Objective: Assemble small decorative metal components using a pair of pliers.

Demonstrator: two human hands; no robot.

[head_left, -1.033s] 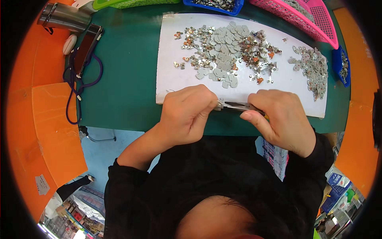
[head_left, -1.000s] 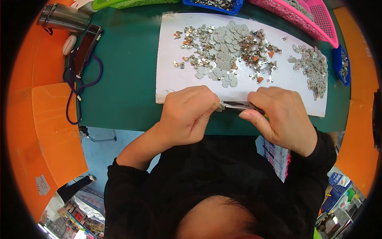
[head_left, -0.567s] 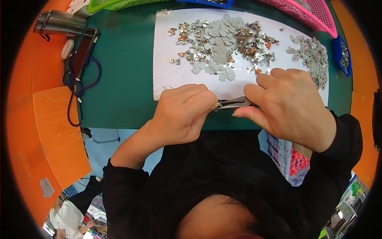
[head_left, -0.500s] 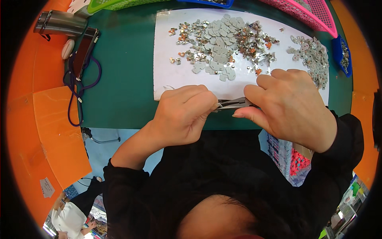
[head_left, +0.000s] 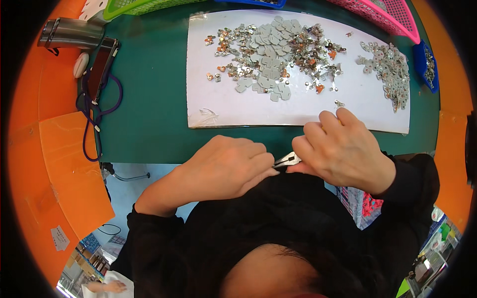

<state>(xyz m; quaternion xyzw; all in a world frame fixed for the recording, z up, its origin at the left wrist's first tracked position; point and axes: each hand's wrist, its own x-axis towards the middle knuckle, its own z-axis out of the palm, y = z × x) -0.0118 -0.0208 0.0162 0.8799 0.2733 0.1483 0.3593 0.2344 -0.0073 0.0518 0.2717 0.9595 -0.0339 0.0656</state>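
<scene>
In my right hand (head_left: 343,151), closed and seen from the back, are pliers (head_left: 289,160) with a silver head and dark jaws pointing left. My left hand (head_left: 228,164) is closed at the jaw tips; whatever its fingers pinch is hidden behind them. Both hands are just off the near edge of a white board (head_left: 278,113), close to my body. Heaped on that board are flat grey plates (head_left: 271,54), mixed with small silver and copper-coloured metal pieces (head_left: 313,54). Farther right lies a pile of silver pieces with holes (head_left: 390,69). One small metal piece (head_left: 339,103) lies beyond my right hand.
Along the far edge stand a green basket (head_left: 144,7), a blue tray (head_left: 253,3) and a pink basket (head_left: 397,20). A blue bin (head_left: 426,67) of metal parts is at right. To the left are a steel cup (head_left: 74,34), a phone (head_left: 101,67) and a purple cord (head_left: 119,97).
Both hands and the pliers have come nearer my body, off the board's near edge. The pliers now tilt more. At lower left, a person in white has shifted.
</scene>
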